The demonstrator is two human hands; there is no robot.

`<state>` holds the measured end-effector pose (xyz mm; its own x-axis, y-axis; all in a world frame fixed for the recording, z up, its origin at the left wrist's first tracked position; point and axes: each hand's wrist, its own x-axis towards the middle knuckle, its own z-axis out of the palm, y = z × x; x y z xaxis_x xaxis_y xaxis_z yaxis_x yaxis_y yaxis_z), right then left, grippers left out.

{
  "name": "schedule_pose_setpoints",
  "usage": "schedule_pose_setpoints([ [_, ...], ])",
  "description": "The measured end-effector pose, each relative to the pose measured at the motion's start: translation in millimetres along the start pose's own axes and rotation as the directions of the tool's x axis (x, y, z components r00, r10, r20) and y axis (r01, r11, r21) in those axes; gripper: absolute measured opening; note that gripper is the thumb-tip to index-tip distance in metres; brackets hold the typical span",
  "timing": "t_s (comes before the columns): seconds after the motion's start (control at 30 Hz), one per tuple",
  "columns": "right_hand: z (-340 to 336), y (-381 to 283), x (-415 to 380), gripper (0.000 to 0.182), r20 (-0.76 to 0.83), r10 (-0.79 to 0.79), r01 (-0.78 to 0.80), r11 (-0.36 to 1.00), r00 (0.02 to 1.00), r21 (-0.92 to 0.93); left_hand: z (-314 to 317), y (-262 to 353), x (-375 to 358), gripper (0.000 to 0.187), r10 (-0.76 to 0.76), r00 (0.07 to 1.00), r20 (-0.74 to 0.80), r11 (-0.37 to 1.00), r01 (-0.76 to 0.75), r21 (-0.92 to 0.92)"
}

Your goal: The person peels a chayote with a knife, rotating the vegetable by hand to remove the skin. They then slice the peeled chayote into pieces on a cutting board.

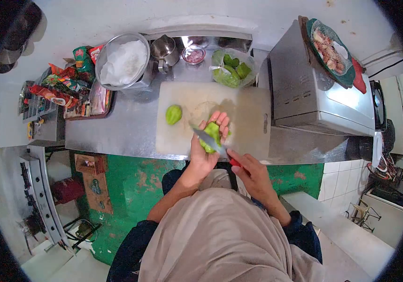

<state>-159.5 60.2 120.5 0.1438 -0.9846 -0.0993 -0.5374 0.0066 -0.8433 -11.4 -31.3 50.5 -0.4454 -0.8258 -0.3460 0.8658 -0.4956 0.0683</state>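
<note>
A pale green chayote (209, 136) lies in the upturned palm of my left hand (202, 151), its fingers curled up along the far side. My right hand (252, 175) is wrapped round the red handle of a knife (210, 141), whose blade crosses over the chayote and is slightly blurred. Both hands are above the near edge of a white cutting board (248, 108). To their left a second, whole chayote (173, 114) rests on the board. A small green scrap (229, 133) shows just beside my left fingers.
Behind the board stand a bag of green vegetables (232, 68), a small glass bowl (194, 55), a metal pitcher (165, 50) and a large metal bowl (124, 61) with a white bag. Colourful packets (65, 84) crowd the left; a silver oven (323, 89) bounds the right.
</note>
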Motion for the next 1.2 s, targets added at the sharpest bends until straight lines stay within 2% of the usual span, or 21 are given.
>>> schedule_pose_setpoints([
  [0.07,-2.4,-2.8,-7.0,0.045,0.04,-0.039,0.044,0.99,0.998,-0.13,4.4,3.1,-3.3,0.051,-0.007,1.0,0.008,1.0,0.007,0.011],
  [0.27,-7.0,-4.8,-19.3,0.045,0.059,-0.097,0.111,0.945,0.993,-0.307,7.6,10.6,-2.2,0.052,0.018,0.999,0.046,1.0,-0.017,-0.022],
  [0.57,-8.4,-6.5,-24.5,0.045,0.043,-0.05,0.062,0.931,0.998,-0.361,3.8,16.1,0.1,0.049,0.05,0.997,0.053,0.998,-0.048,-0.027],
  [0.67,-8.4,-6.9,-24.2,0.043,0.012,-0.081,0.08,0.941,0.997,-0.329,0.6,19.2,1.0,0.047,0.051,0.995,0.081,0.991,-0.041,-0.125],
  [0.97,0.3,-4.4,-27.5,0.045,0.0,-0.048,0.046,0.949,0.999,-0.312,0.5,19.0,1.4,0.046,0.129,0.989,0.067,0.986,-0.121,-0.113],
  [1.07,6.5,-2.5,-28.4,0.047,-0.028,-0.075,0.063,0.95,0.997,-0.307,3.4,18.9,1.1,0.047,0.189,0.981,0.042,0.978,-0.184,-0.093],
  [1.2,14.9,-2.2,-30.7,0.049,-0.052,-0.078,0.057,0.943,0.996,-0.328,7.3,17.5,0.4,0.053,0.27,0.963,0.02,0.961,-0.271,0.06],
])
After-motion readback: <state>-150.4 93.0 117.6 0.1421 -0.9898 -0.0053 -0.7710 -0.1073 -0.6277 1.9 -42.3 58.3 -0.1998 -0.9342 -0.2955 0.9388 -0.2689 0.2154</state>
